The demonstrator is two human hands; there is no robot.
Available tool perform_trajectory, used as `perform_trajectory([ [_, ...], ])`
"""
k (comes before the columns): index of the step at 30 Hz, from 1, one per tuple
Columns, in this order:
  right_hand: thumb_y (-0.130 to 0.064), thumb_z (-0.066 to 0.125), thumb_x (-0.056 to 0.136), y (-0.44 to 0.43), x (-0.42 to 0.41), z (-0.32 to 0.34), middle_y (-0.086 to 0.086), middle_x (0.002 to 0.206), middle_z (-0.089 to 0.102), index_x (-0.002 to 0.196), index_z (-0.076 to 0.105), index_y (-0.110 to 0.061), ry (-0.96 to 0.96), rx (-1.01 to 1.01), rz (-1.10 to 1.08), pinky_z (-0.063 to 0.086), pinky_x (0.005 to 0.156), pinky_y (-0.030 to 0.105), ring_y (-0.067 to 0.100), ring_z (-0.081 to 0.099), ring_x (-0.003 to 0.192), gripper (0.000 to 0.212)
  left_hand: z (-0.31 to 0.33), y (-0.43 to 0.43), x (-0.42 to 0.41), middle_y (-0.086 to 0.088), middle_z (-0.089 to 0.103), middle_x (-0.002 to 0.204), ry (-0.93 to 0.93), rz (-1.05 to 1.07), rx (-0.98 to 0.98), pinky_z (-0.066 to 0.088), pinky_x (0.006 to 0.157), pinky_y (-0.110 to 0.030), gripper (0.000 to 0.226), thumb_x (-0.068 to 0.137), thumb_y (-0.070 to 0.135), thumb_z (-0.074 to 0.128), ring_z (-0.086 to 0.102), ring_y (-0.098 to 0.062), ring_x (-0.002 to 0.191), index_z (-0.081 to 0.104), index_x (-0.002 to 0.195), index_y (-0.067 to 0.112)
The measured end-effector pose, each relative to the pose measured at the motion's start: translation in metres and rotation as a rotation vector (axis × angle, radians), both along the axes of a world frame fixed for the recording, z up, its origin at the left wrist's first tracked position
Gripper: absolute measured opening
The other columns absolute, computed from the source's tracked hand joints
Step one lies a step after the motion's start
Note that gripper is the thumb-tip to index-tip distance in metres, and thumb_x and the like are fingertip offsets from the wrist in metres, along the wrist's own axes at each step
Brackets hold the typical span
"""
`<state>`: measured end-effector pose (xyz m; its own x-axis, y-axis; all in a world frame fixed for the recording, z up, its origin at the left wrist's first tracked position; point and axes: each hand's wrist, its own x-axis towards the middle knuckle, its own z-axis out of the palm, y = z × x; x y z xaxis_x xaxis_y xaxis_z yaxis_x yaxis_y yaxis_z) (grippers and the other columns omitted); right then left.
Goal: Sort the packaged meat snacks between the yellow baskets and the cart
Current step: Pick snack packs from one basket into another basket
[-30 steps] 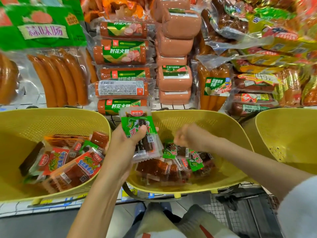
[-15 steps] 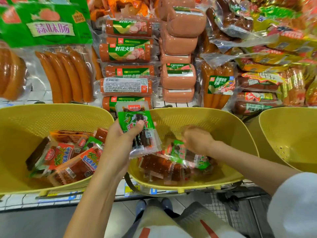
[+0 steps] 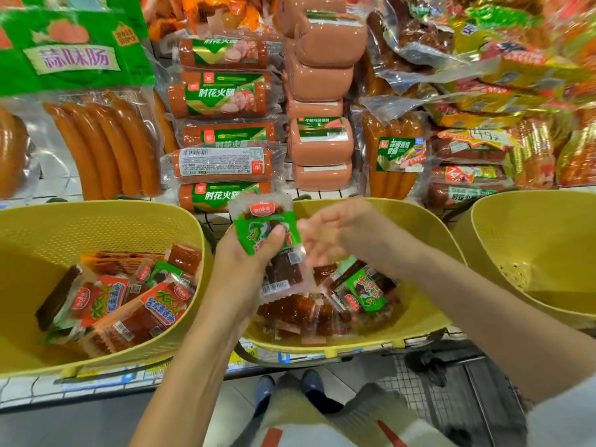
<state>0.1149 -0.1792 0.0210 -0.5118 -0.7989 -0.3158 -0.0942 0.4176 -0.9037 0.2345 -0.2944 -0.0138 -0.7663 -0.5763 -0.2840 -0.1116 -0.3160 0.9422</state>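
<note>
Meat snack packet point(image 3: 265, 232), green-labelled, stood in our left hand point(image 3: 242, 272) above the near-left rim of the middle yellow basket point(image 3: 419, 227), the thumb clamped across its label. Half a second earlier our right hand point(image 3: 338, 235) was down among the loose packets point(image 3: 364, 291) inside that basket. It had since risen to just right of the held packet. It was motion-blurred, and we could not tell whether its fingers were spread or carrying anything. We judged this a hand-over, or a fresh packet being stacked onto the held one. Sorting out of this basket was under way but not finished, as plenty of packets lay in it. The held packet's long axis ran nearly upright. Its red logo end pointed up and away toward the shelf point(image 3: 61, 185) behind the basket, and its barcode end pointed down at the basket's floor.
</note>
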Motion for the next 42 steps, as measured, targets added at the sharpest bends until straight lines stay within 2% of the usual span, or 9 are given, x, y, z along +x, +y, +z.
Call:
perform_trajectory([
  [6,-0.021,0.074,0.079,0.048,-0.063,-0.06,0.0,0.123,0.06,0.125,0.056,-0.017,0.707,0.724,0.533,0.048,0.093,0.031,0.017,0.056,0.109,0.05,-0.003,-0.003,0.006,0.002,0.076,0.084,-0.016,-0.009,0.099,0.056,0.055,-0.025,0.015,0.087,0.016,0.063,0.073,-0.012,0.076,0.065,0.102,0.019],
  [10,-0.021,0.079,0.072,0.049,-0.064,-0.094,0.004,0.126,0.046,0.133,0.037,-0.015,0.822,0.84,0.789,0.043,0.082,0.03,0.023,0.049,0.112,0.074,-0.002,-0.001,0.003,0.001,0.076,0.085,0.001,-0.052,0.149,0.056,0.054,-0.024,0.014,0.087,0.014,0.062,0.073,-0.012,0.078,0.064,0.099,0.022],
  [14,-0.024,0.075,0.077,0.045,-0.067,-0.104,0.007,0.118,0.045,0.118,0.049,-0.008,1.038,0.856,0.886,0.041,0.079,0.035,0.025,0.047,0.108,0.052,0.001,-0.003,0.001,-0.006,0.075,0.093,0.0,-0.048,0.169,0.057,0.057,-0.026,0.023,0.089,0.014,0.06,0.073,-0.018,0.085,0.063,0.111,0.014],
  [20,-0.015,0.063,0.088,0.042,-0.07,-0.078,0.009,0.104,0.056,0.092,0.057,-0.001,0.861,0.689,0.616,0.047,0.079,0.039,0.027,0.056,0.093,0.016,-0.001,-0.005,0.001,-0.008,0.074,0.098,-0.008,-0.03,0.159,0.06,0.065,-0.031,0.025,0.09,0.015,0.06,0.072,-0.021,0.089,0.063,0.114,0.013],
  [24,-0.017,0.064,0.087,0.047,-0.068,-0.022,0.011,0.081,0.066,0.078,0.061,-0.003,0.639,0.235,0.226,0.051,0.068,0.036,0.024,0.062,0.075,0.017,-0.001,-0.007,0.0,0.0,0.075,0.093,0.0,0.054,0.088,0.058,0.062,-0.028,0.015,0.09,0.016,0.06,0.071,-0.017,0.088,0.065,0.104,0.021],
  [28,-0.012,0.062,0.086,0.036,-0.058,0.019,0.0,0.066,0.065,0.07,0.058,-0.011,0.206,-0.152,0.028,0.054,0.064,0.023,0.016,0.062,0.065,0.017,0.001,-0.006,-0.005,0.005,0.074,0.098,0.015,0.092,0.006,0.052,0.091,-0.046,0.011,0.093,0.023,0.057,0.069,-0.016,0.098,0.064,0.1,0.026],
  [31,-0.011,0.065,0.086,0.01,-0.045,0.017,0.024,0.075,0.066,0.08,0.061,0.006,0.175,-0.133,0.035,0.052,0.061,0.026,0.026,0.06,0.065,0.018,0.006,-0.001,-0.011,0.006,0.075,0.095,0.039,0.063,0.053,0.056,0.083,-0.044,0.02,0.095,0.034,0.049,0.07,-0.015,0.095,0.063,0.103,0.023],
  [36,-0.014,0.068,0.085,-0.017,-0.025,-0.001,0.021,0.06,0.06,0.075,0.057,0.016,0.224,-0.096,0.087,0.046,0.049,0.02,0.009,0.053,0.043,0.034,0.009,0.0,-0.013,-0.01,0.074,0.1,0.054,-0.043,0.158,0.059,0.073,-0.044,0.069,0.073,0.067,0.046,0.072,-0.027,0.09,0.064,0.113,0.013],
  [42,-0.027,0.065,0.086,-0.013,-0.025,-0.014,-0.006,0.053,0.058,0.071,0.062,-0.008,0.219,-0.078,0.24,0.045,0.046,0.017,0.008,0.056,0.047,0.024,0.005,0.002,-0.008,-0.003,0.075,0.088,0.013,0.029,0.131,0.059,0.06,-0.031,0.03,0.076,0.033,0.067,0.073,-0.017,0.08,0.065,0.1,0.015],
])
